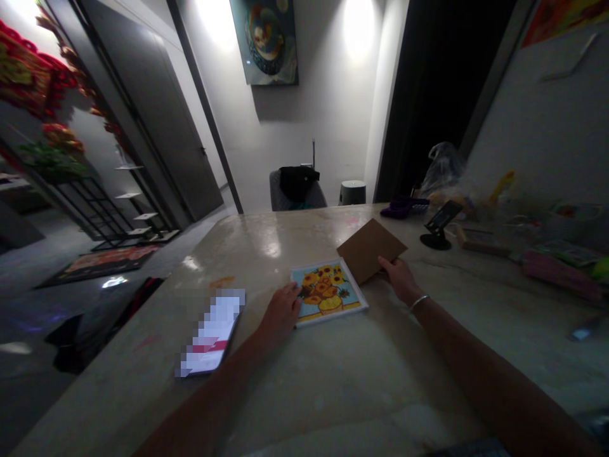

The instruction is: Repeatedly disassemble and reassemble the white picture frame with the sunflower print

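Observation:
A small sunflower picture in a white frame lies face up on the marble-patterned table. My left hand rests at the picture's left edge, its fingers closed on the frame there. In my right hand is a plain brown board, pinched at its lower right edge with the thumb on top. The board is tilted above the table, just beyond the picture's upper right corner. Fingers under the board are hidden.
Left of my left arm lies a phone with a lit, blurred-out screen. On the right stand a black phone stand, a purple item, a clear plastic bag and a pink item. A chair stands beyond the far edge.

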Available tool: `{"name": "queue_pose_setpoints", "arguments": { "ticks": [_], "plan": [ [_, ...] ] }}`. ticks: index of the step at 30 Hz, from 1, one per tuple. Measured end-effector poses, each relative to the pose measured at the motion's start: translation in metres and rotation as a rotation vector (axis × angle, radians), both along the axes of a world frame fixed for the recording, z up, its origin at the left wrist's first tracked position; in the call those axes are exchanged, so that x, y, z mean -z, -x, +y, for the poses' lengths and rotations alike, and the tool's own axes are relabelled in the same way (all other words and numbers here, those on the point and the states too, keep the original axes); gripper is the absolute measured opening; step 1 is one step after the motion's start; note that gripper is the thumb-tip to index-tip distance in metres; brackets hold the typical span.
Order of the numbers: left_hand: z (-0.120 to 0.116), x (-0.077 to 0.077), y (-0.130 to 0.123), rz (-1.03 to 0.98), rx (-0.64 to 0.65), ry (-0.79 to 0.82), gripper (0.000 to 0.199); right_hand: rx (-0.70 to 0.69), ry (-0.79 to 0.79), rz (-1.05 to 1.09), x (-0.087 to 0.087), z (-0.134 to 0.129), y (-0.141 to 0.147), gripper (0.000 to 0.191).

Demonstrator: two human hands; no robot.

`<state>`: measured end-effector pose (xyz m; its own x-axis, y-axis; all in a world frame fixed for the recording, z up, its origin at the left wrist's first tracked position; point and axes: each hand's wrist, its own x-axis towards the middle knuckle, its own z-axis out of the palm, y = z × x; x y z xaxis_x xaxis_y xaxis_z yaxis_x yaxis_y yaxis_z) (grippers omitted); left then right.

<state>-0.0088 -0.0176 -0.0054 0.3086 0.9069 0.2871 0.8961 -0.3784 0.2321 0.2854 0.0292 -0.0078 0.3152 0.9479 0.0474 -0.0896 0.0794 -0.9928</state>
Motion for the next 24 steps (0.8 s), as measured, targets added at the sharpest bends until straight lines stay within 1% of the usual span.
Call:
{"name": "queue_pose_setpoints", "arguments": {
  "ticks": [1,3,5,7,10,11,15,17,19,20,22,24],
  "plan": [
    [0.0,0.0,0.0,0.001,0.002,0.007,0.035,0.054,-0.013,-0.113,-0.003,-0.003,0.003,0.025],
    [-0.001,-0.002,-0.001,0.008,0.004,0.025,0.036,0.185,-0.078,-0.418,-0.01,-0.011,0.008,0.027],
    [-0.002,-0.003,-0.001,-0.001,0.006,0.035,0.036,0.217,-0.15,-0.672,-0.019,-0.021,0.015,0.032],
    [-0.002,-0.004,-0.001,-0.031,0.015,0.038,0.037,0.129,-0.218,-0.821,-0.024,-0.033,0.024,0.034],
    [-0.001,-0.005,-0.001,-0.079,0.031,0.049,0.038,-0.145,-0.374,-0.993,-0.026,-0.047,0.039,0.035],
    [0.0,-0.005,-0.001,-0.089,0.034,0.051,0.037,-0.208,-0.405,-1.045,-0.025,-0.05,0.044,0.036],
    [0.003,-0.004,-0.002,-0.103,0.046,0.044,0.034,-0.46,-0.466,-1.166,-0.023,-0.054,0.055,0.042],
    [0.004,-0.002,-0.001,-0.111,0.045,0.028,0.032,-0.571,-0.501,-1.178,-0.025,-0.055,0.057,0.04],
    [0.004,-0.001,-0.001,-0.128,0.04,0.012,0.032,-0.645,-0.51,-1.156,-0.027,-0.055,0.058,0.035],
    [0.004,-0.001,-0.001,-0.138,0.039,0.008,0.032,-0.659,-0.5,-1.136,-0.027,-0.055,0.058,0.03],
    [0.004,0.001,0.0,-0.155,0.04,0.003,0.032,-0.619,-0.453,-1.1,-0.026,-0.054,0.057,0.02],
    [0.004,0.002,0.0,-0.155,0.038,0.004,0.032,-0.487,-0.407,-1.076,-0.02,-0.049,0.054,0.023]
  ]
}}
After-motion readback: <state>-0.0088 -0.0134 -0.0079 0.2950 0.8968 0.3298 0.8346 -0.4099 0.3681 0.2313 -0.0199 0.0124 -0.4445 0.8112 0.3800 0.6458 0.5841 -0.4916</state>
